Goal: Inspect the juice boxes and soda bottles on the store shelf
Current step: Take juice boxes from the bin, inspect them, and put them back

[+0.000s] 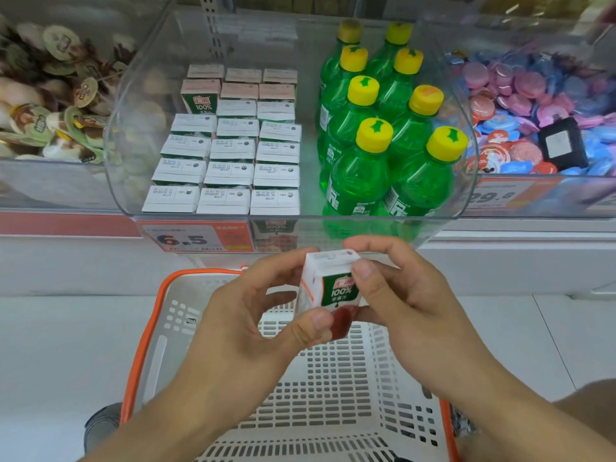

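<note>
Both hands [253, 315] round juice box [328, 288]

A small white juice box [328, 288] with a green label and a red fruit picture is pinched between the fingers [363, 271] of both hands, tilted a little. Past the fingers, more juice boxes [226, 155] sit in neat rows, tops up. To their right stand green soda bottles [376, 128] with yellow caps, all upright.

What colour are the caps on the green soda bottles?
Yellow, most with a green leaf mark on top; the caps show clearly in the head view.
</note>
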